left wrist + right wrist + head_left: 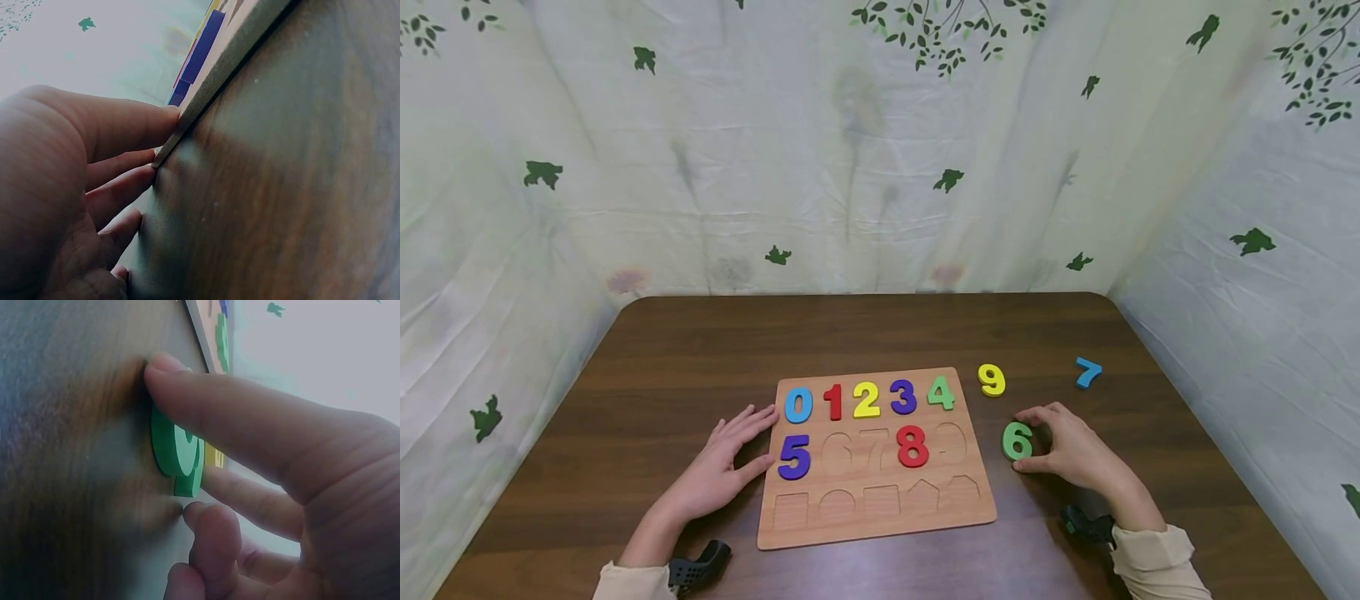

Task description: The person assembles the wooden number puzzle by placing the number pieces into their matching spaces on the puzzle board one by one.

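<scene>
My right hand [1071, 446] holds a green number 6 [1008, 442] at the table, thumb on its near side and fingers on its far side. In the right wrist view, the thumb overlaps the green piece. My left hand [718, 471] rests with extended fingers at the left edge of a wooden number board [895, 523], thumb and fingertips touching that edge. Numbers 0 to 4 sit along the board's top row. In the middle row are a purple 5 [786, 452] and a red 8 [902, 447], with outlined recesses between and beside them. The bottom row shows outlined recesses only.
A yellow 9 [999, 387] lies on the brown table [700, 350] just right of the board's top corner. Farther right is a blue 7 [1087, 377]. White cloth [775, 167] with leaf prints hangs behind the table and at both sides.
</scene>
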Demonstrator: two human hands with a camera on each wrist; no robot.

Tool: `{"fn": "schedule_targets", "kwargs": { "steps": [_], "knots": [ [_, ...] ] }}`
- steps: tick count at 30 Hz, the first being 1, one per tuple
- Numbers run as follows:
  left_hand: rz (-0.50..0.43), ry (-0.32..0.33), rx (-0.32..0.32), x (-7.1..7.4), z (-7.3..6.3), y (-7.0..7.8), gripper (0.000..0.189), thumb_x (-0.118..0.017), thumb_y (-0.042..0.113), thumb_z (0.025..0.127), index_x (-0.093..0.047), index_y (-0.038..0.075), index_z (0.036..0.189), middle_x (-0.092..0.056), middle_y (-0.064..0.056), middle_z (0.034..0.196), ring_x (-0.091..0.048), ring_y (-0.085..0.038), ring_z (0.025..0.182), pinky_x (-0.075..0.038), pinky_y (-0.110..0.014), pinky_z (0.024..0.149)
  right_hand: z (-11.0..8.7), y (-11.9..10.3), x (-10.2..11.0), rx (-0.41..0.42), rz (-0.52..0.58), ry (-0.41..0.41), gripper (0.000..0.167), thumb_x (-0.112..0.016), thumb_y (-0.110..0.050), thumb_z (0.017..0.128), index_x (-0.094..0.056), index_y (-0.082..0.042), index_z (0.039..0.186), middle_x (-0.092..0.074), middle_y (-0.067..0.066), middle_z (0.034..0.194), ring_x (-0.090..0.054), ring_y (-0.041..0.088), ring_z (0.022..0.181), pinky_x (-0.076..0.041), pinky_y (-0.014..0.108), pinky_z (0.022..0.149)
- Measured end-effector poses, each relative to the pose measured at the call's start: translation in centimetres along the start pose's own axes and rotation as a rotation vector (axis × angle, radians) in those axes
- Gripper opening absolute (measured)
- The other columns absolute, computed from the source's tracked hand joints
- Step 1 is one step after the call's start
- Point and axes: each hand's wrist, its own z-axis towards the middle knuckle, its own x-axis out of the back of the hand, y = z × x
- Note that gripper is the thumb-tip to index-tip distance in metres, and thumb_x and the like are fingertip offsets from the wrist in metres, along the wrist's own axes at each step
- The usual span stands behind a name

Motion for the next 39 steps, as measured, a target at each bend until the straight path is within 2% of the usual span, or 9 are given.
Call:
{"fn": "schedule_targets", "kwargs": {
  "steps": [7,15,26,39],
  "knots": [
    [0.002,0.001,-0.002,0.0,0.0,0.0,0.063,-0.075,0.026,0.101,-0.054,0.009,0.158,-0.045,-0.02,0.169,-0.021,-0.053,0.162,-0.005,-0.081,0.126,0.0,0.0,0.0,0.002,0.011,-0.005,0.064,-0.099,-0.031,0.078,-0.072,-0.005,0.13,-0.065,0.014,0.119,-0.065,0.03,0.108,-0.057,0.046,0.087],
    [-0.001,0.001,-0.005,0.0,0.0,0.0,0.064,-0.075,0.026,0.101,-0.054,0.008,0.158,-0.044,-0.021,0.169,-0.02,-0.053,0.162,-0.004,-0.081,0.125,0.0,-0.1,0.2,0.005,-0.009,-0.009,0.063,-0.097,-0.034,0.08,-0.071,-0.005,0.131,-0.066,0.012,0.117,-0.065,0.029,0.106,-0.058,0.049,0.088],
    [-0.002,0.002,-0.007,-0.1,0.0,0.0,0.063,-0.075,0.026,0.101,-0.054,0.008,0.157,-0.045,-0.02,0.168,-0.021,-0.053,0.162,-0.004,-0.081,0.126,0.4,-0.1,0.3,0.022,-0.028,-0.032,0.062,-0.094,-0.037,0.083,-0.071,-0.006,0.131,-0.067,0.008,0.113,-0.064,0.024,0.103,-0.056,0.044,0.086],
    [0.002,0.006,-0.007,0.0,0.0,0.1,0.063,-0.075,0.026,0.1,-0.055,0.008,0.157,-0.046,-0.02,0.168,-0.021,-0.052,0.162,-0.004,-0.081,0.126,1.7,-2.4,0.9,0.027,-0.015,-0.061,0.065,-0.093,-0.041,0.084,-0.07,-0.009,0.135,-0.067,0.009,0.117,-0.064,0.023,0.104,-0.059,0.044,0.087]
  ]
}}
